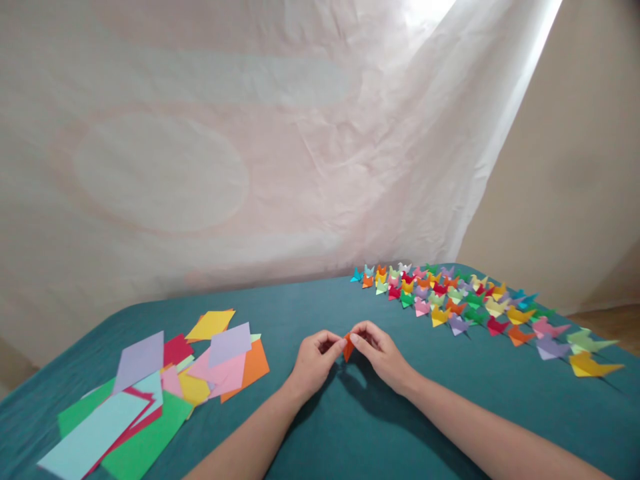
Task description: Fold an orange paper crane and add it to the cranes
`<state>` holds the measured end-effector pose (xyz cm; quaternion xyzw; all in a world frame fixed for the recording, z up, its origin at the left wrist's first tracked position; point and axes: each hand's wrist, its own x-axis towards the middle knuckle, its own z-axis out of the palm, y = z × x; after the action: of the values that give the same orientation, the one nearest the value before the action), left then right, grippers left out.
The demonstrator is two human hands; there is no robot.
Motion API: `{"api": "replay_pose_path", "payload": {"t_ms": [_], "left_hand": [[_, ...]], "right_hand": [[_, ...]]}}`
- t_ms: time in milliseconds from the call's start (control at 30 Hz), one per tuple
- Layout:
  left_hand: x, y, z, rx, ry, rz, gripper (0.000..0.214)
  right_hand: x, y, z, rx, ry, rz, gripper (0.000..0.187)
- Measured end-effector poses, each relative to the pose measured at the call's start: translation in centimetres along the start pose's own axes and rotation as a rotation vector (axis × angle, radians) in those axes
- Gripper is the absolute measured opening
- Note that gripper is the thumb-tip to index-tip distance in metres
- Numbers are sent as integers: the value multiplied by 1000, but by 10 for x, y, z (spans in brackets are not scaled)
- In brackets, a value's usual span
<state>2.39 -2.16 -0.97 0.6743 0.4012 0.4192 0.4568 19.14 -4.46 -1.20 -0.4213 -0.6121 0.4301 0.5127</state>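
Observation:
A small folded piece of orange paper (348, 348) is held just above the table in front of me. My left hand (319, 363) pinches its left side between thumb and fingertips. On its right side my right hand (379, 353) grips it the same way, so the two hands nearly meet. Fingers cover part of the paper, and its exact folded shape cannot be made out. Both hands cast shadows on the cloth below.
Loose coloured paper sheets (230, 367) lie overlapping on the left of the green-clothed table (280, 320). Rows of small folded paper birds (470, 303) stand at the right, reaching the back edge. A pale hanging sheet (280, 153) closes off the far side.

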Motion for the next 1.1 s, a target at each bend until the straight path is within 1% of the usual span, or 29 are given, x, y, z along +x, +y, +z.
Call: {"api": "replay_pose_path", "payload": {"t_ms": [167, 467, 600, 733, 933, 1100], "left_hand": [[-1, 2, 0, 42, -1, 18, 28], [-1, 2, 0, 48, 0, 25, 27], [-2, 4, 0, 86, -2, 55, 25], [-2, 6, -1, 112, 13, 73, 24], [0, 4, -3, 31, 61, 29, 25], [1, 3, -3, -30, 58, 9, 24]], "right_hand": [[1, 4, -1, -24, -23, -35, 27], [1, 7, 1, -77, -10, -43, 23], [1, 7, 0, -105, 6, -70, 21], [1, 7, 0, -84, -28, -72, 16], [0, 7, -1, -110, -25, -66, 11], [2, 7, 0, -151, -5, -72, 10]]}}
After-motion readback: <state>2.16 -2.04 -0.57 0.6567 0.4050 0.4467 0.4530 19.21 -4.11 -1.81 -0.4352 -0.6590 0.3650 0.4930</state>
